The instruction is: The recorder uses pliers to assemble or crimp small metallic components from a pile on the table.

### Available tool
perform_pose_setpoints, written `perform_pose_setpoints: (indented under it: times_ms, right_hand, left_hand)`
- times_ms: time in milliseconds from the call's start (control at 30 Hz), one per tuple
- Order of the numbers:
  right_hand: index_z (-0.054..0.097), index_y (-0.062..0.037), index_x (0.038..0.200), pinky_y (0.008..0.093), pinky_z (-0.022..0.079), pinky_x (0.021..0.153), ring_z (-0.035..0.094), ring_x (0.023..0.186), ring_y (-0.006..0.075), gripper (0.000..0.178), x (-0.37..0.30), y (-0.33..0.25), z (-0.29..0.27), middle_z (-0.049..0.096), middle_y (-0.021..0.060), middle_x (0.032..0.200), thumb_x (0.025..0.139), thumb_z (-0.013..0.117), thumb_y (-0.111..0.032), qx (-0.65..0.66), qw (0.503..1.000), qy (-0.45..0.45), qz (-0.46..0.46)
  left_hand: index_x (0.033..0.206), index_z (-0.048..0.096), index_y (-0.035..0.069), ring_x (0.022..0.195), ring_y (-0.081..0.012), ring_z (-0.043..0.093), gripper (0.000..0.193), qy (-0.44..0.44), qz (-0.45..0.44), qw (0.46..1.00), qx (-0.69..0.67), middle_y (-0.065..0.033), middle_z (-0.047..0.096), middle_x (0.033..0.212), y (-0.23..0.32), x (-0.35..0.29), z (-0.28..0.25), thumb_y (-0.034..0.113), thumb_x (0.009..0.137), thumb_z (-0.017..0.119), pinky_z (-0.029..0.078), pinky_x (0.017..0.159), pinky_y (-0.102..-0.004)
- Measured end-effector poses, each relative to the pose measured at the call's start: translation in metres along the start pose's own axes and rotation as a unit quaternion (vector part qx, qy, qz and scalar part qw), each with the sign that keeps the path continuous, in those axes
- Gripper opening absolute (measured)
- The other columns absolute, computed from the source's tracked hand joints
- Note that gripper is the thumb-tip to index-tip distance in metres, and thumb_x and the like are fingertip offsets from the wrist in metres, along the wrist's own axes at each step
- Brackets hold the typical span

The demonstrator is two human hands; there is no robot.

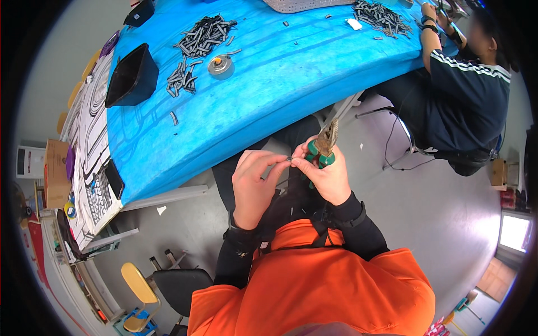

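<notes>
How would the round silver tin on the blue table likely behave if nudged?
Squat and round, the silver tin would probably slide over the wrinkled blue cover rather than tip. Its shiny sides suggest stiff, thin metal, likely light, though its contents are unclear.

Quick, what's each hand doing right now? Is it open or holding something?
Left hand: closed, pinching a small dark piece.
Right hand: closed around green-handled pliers.

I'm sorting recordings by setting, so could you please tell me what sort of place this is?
It looks like a shared workroom, though I can't be certain: a blue-covered table bears heaps of short dark pieces, another person sits by it, and the wearer's right hand holds green-handled pliers.
</notes>
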State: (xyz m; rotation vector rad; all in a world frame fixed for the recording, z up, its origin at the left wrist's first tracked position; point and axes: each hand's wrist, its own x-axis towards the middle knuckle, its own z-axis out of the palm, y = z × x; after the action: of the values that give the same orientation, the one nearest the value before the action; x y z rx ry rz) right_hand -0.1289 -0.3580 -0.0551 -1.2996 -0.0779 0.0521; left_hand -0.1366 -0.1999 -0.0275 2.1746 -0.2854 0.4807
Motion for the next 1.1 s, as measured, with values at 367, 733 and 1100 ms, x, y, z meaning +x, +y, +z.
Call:
perform_pose_setpoints:
  times_ms: [367,733,1100]
  right_hand:
    - [0.049,-0.0036,0.103,0.0255,0.049,0.073,0.06,0.084,0.0123,0.032,-0.002,-0.002,-0.005,0.062,0.0059,0.09,0.079,0.068,0.006,0.019,1.0,-0.019,0.011]
    - [0.05,-0.0061,0.102,0.019,0.042,0.064,0.059,0.082,0.0068,0.033,-0.001,0.002,-0.007,0.064,0.002,0.092,0.079,0.072,0.0,0.017,0.999,-0.025,0.02]
    - [0.05,-0.0034,0.102,0.0238,0.047,0.074,0.058,0.084,0.0096,0.031,-0.003,-0.009,-0.002,0.063,0.0042,0.093,0.078,0.066,0.008,-0.032,0.999,-0.002,-0.008]
  left_hand:
    - [0.083,0.07,0.004,0.064,-0.0098,0.055,0.011,-0.049,-0.121,0.977,-0.171,-0.003,0.064,0.077,-0.012,-0.006,0.002,0.001,0.073,0.074,0.041,0.054,-0.0222]
    - [0.086,0.07,0.004,0.063,-0.0067,0.051,0.012,-0.052,-0.139,0.961,-0.234,-0.0014,0.064,0.079,-0.017,-0.009,0.005,0.001,0.074,0.073,0.039,0.055,-0.0203]
    - [0.087,0.072,0.004,0.063,-0.0059,0.051,0.011,-0.055,-0.135,0.969,-0.202,-0.0012,0.064,0.079,-0.011,-0.009,0.007,0.004,0.077,0.074,0.039,0.055,-0.0205]
